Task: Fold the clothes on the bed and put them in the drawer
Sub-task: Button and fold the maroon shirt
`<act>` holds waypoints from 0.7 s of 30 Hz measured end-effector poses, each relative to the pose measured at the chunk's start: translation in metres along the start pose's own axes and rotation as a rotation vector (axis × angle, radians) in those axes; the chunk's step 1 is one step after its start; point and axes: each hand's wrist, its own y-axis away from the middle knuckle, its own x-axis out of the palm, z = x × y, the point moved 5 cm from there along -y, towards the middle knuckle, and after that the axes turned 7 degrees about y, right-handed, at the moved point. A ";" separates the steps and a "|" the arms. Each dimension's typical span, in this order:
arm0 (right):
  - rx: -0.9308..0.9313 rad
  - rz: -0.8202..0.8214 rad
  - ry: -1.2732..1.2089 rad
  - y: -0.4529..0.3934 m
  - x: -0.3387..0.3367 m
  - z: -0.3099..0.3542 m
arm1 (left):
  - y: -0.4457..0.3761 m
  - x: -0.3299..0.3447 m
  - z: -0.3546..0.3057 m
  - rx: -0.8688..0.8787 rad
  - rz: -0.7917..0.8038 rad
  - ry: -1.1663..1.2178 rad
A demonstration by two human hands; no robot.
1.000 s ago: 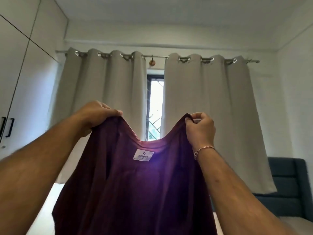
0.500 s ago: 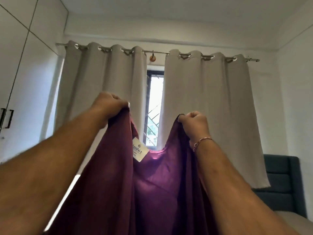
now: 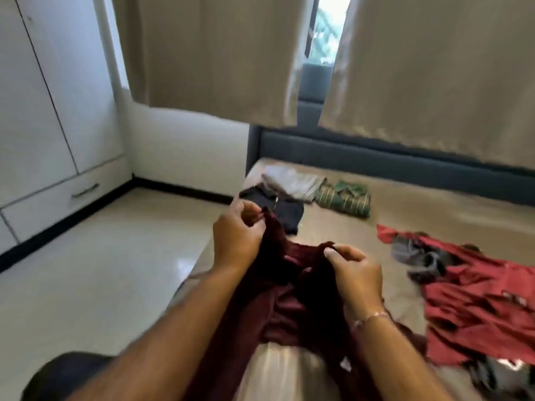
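Fingers (image 3: 254,212) of both hands pinch the maroon shirt (image 3: 278,308) above the bed (image 3: 405,209), red garment (image 3: 477,299) nearby.

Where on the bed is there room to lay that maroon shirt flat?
Bare bed lies between the green striped garment and the red clothes, towards the headboard. The right edge is crowded.

The dark maroon cloth garment (image 3: 289,299) at frame centre looks soft and matt. The beige bed sheet (image 3: 419,209) is smooth cloth. At lower left, the pale tiled floor (image 3: 101,256) shines glossy. The heavy beige fabric curtains (image 3: 217,53) above hang matt. The white wardrobe (image 3: 43,111) at upper left looks smooth.
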 end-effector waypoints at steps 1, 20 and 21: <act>0.093 0.040 -0.085 0.016 0.009 -0.028 | 0.024 0.001 0.024 -0.042 -0.016 0.026; 0.486 0.172 -0.504 0.063 0.064 -0.098 | 0.139 0.050 0.110 -0.203 0.156 0.216; 0.483 0.180 -0.501 0.062 0.065 -0.098 | 0.140 0.051 0.110 -0.210 0.156 0.231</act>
